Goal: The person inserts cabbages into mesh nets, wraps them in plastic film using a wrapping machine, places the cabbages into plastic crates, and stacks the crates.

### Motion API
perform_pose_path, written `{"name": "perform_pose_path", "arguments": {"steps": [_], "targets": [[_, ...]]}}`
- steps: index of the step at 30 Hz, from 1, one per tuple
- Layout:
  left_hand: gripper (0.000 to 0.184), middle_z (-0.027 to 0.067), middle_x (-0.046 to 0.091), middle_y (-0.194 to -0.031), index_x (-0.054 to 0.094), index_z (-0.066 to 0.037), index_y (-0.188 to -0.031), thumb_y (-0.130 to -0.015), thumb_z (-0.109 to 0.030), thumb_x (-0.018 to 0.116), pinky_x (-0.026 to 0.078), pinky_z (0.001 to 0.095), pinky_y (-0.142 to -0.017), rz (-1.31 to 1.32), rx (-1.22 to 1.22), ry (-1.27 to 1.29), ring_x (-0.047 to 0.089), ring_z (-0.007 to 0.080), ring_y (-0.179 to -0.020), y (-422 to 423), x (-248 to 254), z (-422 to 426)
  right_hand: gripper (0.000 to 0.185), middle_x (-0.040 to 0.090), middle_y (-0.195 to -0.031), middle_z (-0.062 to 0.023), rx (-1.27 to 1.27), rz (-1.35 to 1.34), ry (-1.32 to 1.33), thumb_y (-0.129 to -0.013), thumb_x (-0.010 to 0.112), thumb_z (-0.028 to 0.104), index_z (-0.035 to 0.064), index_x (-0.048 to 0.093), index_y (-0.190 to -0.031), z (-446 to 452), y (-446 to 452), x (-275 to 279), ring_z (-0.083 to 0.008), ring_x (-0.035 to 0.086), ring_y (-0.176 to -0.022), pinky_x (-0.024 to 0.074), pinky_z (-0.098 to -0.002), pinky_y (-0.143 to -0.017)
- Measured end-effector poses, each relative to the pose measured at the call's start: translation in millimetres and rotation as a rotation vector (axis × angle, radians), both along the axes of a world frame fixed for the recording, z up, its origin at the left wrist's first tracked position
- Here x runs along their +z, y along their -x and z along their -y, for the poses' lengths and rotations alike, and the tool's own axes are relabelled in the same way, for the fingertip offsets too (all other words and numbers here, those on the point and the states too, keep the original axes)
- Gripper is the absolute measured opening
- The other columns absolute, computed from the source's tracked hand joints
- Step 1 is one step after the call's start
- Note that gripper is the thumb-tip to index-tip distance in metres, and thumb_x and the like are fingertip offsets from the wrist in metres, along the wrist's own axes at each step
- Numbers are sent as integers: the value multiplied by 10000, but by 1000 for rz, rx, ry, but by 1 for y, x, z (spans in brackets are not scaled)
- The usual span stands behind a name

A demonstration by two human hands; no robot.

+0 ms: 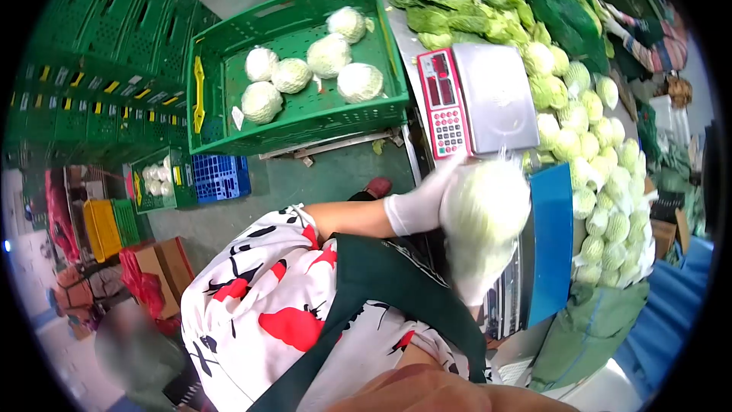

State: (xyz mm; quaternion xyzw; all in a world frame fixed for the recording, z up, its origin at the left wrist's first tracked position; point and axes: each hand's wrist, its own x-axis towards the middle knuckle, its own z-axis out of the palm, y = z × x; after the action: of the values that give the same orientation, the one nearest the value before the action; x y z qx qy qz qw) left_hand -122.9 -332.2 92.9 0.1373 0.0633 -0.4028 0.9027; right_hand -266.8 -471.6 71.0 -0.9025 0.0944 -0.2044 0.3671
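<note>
A pale round cabbage [488,198], blurred by motion and with some clear wrap at its top, is held beside the scale. My left hand [427,200], in a white glove, is closed against the cabbage's left side. My right hand [476,281], also gloved, is at the lower end of the cabbage; its fingers are smeared and partly hidden. The scale has a bare metal plate [499,99] and a red-and-white keypad panel [444,103]. Below the plate stands a blue panel [550,240] on a machine.
Several wrapped cabbages lie in a green crate [297,133] at upper left. Many more cabbages [587,122] are heaped at right, below loose leaves [457,0]. Stacked green crates [99,53] stand far left. Another person [663,46] is at upper right.
</note>
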Motion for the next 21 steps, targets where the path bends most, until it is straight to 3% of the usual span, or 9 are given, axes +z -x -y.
{"name": "perform_pose_path", "arguments": {"steps": [3, 6, 8, 11, 14, 16, 17, 18, 21], "targets": [[1002, 144, 302, -1577, 197, -17, -1544, -911, -792, 143, 198, 422, -1200, 286, 290, -1, 282, 277, -1459, -18, 40, -59, 706, 530, -1344, -163, 145, 2, -393, -885, 661, 390, -23, 418, -1404, -48, -81, 44, -265, 507, -1248, 372, -415, -1079], [846, 158, 403, -1508, 271, 2, -1508, -990, -666, 263, 267, 417, -1178, 539, 723, -392, 387, 269, -1395, -24, 33, -89, 574, 522, -1382, -130, 387, 21, -1216, -981, 573, 316, -59, 448, -1396, -104, -132, 54, -207, 504, -1251, 408, -373, -1055], [594, 150, 529, -1391, 386, -5, -1438, -1027, -428, 451, 411, 396, -1090, 257, 632, -356, 545, 256, -1255, -47, 25, -147, 587, 498, -1403, -177, 538, -304, -858, -980, 593, 317, -47, 430, -1411, -119, -148, 36, -248, 472, -1290, 380, -383, -1078], [404, 137, 623, -1264, 505, -27, -1344, -1031, -282, 473, 485, 396, -1020, 74, 769, -414, 612, 230, -1153, -79, -12, -243, 652, 462, -1435, -234, 760, -338, -367, -899, 702, 272, -23, 430, -1412, -138, -164, 39, -340, 436, -1347, 361, -393, -1105], [334, 136, 643, -1180, 623, 33, -1204, -996, -213, 534, 465, 344, -978, 639, 828, -1348, 602, 230, -1147, -89, -62, -366, 547, 522, -1385, -230, 625, -288, -270, -887, 717, 248, 12, 531, -1343, -103, -164, 24, -355, 489, -1308, 376, -400, -1098], [274, 143, 629, -1191, 661, 20, -1178, -967, -117, 551, 459, 343, -993, 605, 704, -1589, 593, 223, -1139, -107, -104, -475, 384, 643, -1227, -157, 290, -255, -449, -896, 708, 193, 5, 621, -1219, -55, -162, 6, -260, 616, -1137, 441, -362, -1033], [288, 145, 623, -1226, 658, 22, -1197, -960, -115, 570, 449, 336, -1004, 914, 590, -2057, 589, 227, -1146, -108, -121, -522, 344, 650, -1208, -134, 138, -197, -467, -906, 701, 185, 6, 633, -1193, -25, -163, 11, -215, 608, -1124, 452, -346, -1011], [352, 158, 599, -1301, 645, 25, -1221, -915, -149, 642, 441, 343, -1011, 428, 713, -1715, 580, 247, -1163, -118, -115, -536, 332, 652, -1209, -140, -7, -150, -282, -913, 690, 185, 9, 637, -1190, 21, -161, -6, -222, 611, -1130, 457, -346, -1001], [770, 194, 524, -1412, 451, 20, -1419, -817, -345, 765, 389, 394, -1074, 524, 577, -2373, 537, 315, -1244, -132, -138, -585, 333, 649, -1190, -184, -290, -21, 150, -929, 655, 224, 11, 640, -1184, 140, -158, 1, -318, 595, -1150, 426, -365, -1039]]}}
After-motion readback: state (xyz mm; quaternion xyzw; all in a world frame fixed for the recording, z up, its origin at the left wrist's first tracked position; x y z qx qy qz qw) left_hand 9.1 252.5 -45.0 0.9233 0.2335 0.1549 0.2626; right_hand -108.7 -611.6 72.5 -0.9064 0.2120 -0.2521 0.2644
